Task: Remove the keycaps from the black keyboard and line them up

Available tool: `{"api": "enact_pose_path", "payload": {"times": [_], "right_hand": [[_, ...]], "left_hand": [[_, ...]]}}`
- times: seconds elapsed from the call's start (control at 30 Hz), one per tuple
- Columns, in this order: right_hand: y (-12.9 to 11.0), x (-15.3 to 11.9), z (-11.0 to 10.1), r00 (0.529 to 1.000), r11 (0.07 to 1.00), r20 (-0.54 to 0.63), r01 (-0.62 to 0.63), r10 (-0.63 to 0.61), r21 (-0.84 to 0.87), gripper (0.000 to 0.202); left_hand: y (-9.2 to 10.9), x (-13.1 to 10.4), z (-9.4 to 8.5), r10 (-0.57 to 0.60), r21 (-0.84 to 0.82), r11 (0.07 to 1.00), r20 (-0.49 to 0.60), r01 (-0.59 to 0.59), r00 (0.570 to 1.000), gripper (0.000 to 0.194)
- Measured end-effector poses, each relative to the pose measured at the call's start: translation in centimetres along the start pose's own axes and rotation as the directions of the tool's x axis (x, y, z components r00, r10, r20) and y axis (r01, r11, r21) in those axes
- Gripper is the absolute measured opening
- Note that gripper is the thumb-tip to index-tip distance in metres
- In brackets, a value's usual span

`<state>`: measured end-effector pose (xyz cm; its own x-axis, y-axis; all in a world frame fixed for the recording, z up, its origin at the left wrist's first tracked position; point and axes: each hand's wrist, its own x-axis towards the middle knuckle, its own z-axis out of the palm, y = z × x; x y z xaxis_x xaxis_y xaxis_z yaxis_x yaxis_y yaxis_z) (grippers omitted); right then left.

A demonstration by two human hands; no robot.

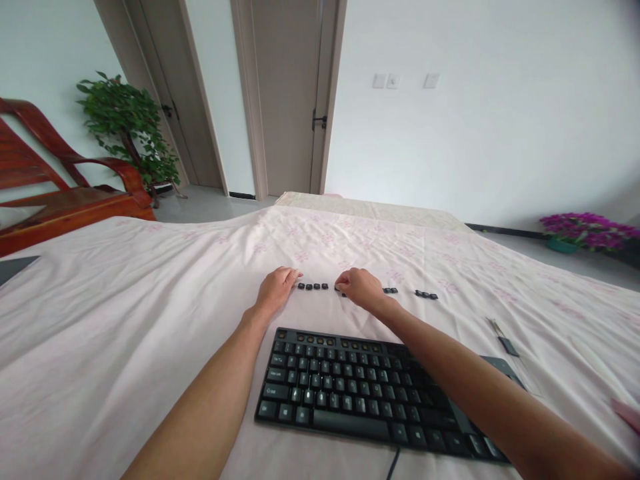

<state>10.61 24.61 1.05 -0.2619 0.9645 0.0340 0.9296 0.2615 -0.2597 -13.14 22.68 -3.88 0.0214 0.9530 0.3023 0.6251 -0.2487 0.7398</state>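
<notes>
Pale flowered cloth (190, 293) spread wide, rumpled. Black keyboard (350, 425) flat on it, under forearms. Right hand (361, 287) beyond keyboard, thumb and fingertips pinched together at row of keycaps (317, 287); can't tell whether one is gripped. Left hand (276, 289) loosely open by row's left end, nothing seen in it. Black-handled tool (508, 346) off right. Keycaps, grouped on cloth: probably light, stiff, smooth; best pinched by opposite sides.

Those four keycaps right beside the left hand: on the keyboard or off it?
Off. The four keycaps lie in a row on the flowered cloth, beyond the keyboard, between left hand and right hand.
</notes>
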Motion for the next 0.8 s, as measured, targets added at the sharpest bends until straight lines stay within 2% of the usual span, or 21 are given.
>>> {"api": "enact_pose_path", "payload": {"times": [0.2,0.33,0.47,0.6,0.8], "right_hand": [[-0.8,-0.8,0.1,0.994,0.993,-0.015,0.105,-0.106,-0.058,0.016],[-0.9,-0.9,0.3,0.984,0.985,-0.056,0.17,-0.171,-0.03,0.019],[-0.3,-0.5,0.5,0.987,0.986,-0.031,0.158,-0.156,0.054,0.022],[0.6,-0.2,0.5,0.98,0.974,0.012,0.196,-0.199,0.111,0.036],[0.2,-0.7,-0.1,0.98,0.98,-0.036,0.199,-0.198,0.019,0.029]], "left_hand": [[0.1,0.0,-0.1,-0.014,0.014,1.0,0.009,0.014,1.0,0.045],[0.2,0.0,-0.1,-0.021,0.022,1.0,0.015,0.02,1.0,0.044],[0.3,0.0,-0.1,-0.014,0.049,0.999,0.015,0.013,1.0,0.043],[0.2,0.0,-0.1,-0.006,0.058,0.998,0.008,0.006,1.0,0.044],[0.1,0.0,-0.1,0.006,0.056,0.998,0.003,-0.007,1.0,0.042]]}}
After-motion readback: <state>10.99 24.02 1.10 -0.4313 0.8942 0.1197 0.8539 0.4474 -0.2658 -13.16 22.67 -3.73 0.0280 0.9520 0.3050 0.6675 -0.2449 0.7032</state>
